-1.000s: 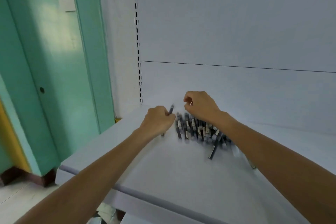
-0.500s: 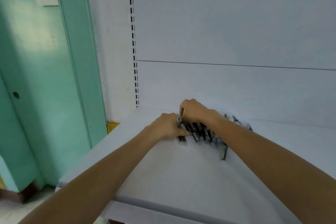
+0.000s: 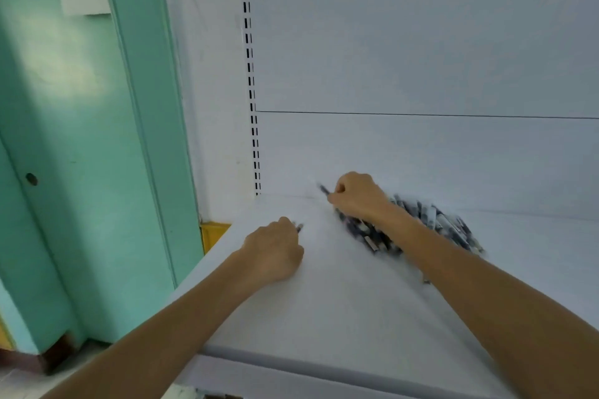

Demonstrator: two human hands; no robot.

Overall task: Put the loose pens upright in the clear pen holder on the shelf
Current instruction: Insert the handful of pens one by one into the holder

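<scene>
- White shelf (image 3: 340, 308) fills the frame's lower centre.
- Left hand (image 3: 275, 253), fisted, grips one pen (image 3: 299, 227).
- Right hand (image 3: 356, 197), closed, pinches another pen (image 3: 324, 188); the pen pile (image 3: 421, 227) lies beneath and right of it.

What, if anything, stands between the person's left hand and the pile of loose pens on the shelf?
Nothing visible does. The left hand, already closed on a pen, is separated from the pile of loose pens only by bare white shelf. The right hand rests at the pile's left end. No pen holder is in view.
</scene>
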